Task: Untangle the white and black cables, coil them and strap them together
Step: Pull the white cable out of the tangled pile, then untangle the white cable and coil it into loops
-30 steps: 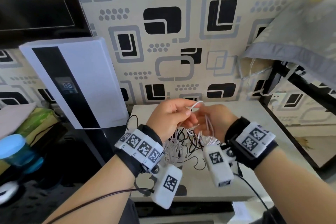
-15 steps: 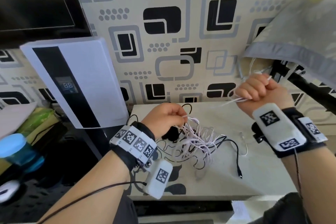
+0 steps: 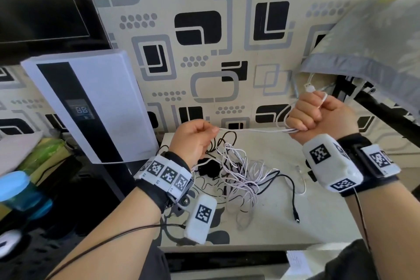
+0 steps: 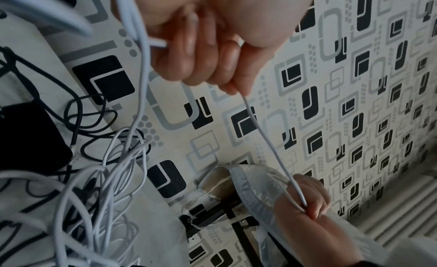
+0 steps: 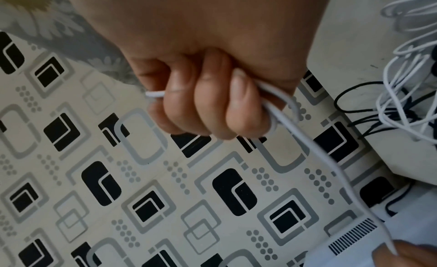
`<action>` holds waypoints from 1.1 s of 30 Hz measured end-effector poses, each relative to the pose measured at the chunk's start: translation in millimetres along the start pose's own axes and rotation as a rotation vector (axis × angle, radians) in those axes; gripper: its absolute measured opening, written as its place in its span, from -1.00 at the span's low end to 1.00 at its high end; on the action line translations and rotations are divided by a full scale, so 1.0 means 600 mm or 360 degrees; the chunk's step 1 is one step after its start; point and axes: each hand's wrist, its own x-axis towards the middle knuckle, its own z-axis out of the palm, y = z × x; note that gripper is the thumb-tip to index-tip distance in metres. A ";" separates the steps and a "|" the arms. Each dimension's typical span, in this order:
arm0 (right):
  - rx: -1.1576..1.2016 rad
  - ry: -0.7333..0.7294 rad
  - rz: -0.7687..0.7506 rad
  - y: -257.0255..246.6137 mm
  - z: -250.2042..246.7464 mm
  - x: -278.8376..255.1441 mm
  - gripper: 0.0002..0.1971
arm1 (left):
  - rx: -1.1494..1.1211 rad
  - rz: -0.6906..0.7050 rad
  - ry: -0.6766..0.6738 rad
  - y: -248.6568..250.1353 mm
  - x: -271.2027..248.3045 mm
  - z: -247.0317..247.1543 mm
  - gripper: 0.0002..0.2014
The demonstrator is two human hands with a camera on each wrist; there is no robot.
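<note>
Above table [image 3: 261, 232], near its back edge by wall: white cable [image 3: 252, 130] taut between left hand [image 3: 193, 141] pinch and right hand [image 3: 318, 118] fist — rest tangled with black cable [image 3: 292, 185] on tabletop.

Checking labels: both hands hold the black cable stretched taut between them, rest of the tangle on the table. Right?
Wrong colour. The stretched strand is the white cable, pinched by the left hand and gripped by the right hand, as the head view shows. The black cable lies in the tangle on the table.
</note>
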 end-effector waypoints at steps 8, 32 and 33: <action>-0.0243 -0.0134 0.0283 0.028 0.004 0.008 -0.85 | 0.0122 0.0080 0.0274 -0.013 0.007 0.007 -0.73; -0.2070 -0.0371 0.0877 0.151 0.012 0.014 -0.69 | -0.1153 -0.0475 -0.0403 0.011 -0.003 0.005 -0.65; -0.2074 -0.0253 0.0850 0.148 0.010 0.017 -0.70 | -0.1070 -0.0416 -0.0506 0.010 -0.005 0.004 -0.59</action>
